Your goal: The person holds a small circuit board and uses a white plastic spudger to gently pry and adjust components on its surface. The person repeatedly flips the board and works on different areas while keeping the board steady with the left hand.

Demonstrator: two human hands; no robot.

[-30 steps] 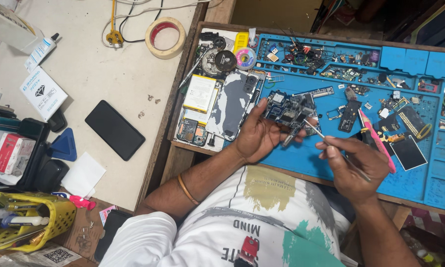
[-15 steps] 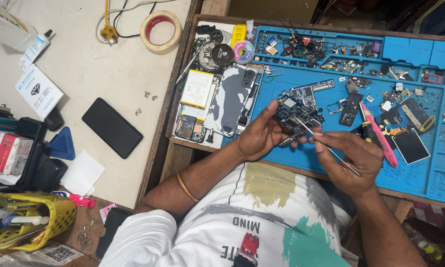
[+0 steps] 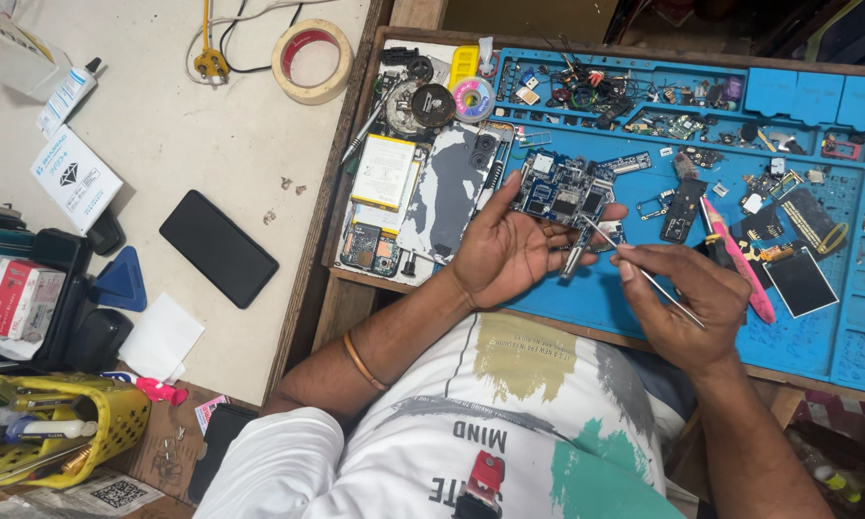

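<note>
Blue circuit board (image 3: pixel 562 192) lies lengthwise left-right in left hand (image 3: pixel 504 252) fingers; right hand (image 3: pixel 687 308) fingers pinch tweezers (image 3: pixel 644 274) pointing up-left.

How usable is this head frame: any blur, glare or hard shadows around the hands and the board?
Head view: lighting is even and soft, with no hard shadows on the blue mat. The left hand and circuit board are fairly sharp; the right hand and thin metal tool look slightly soft. Mild glare shows on the black phone. Top right corner is dark.
</note>
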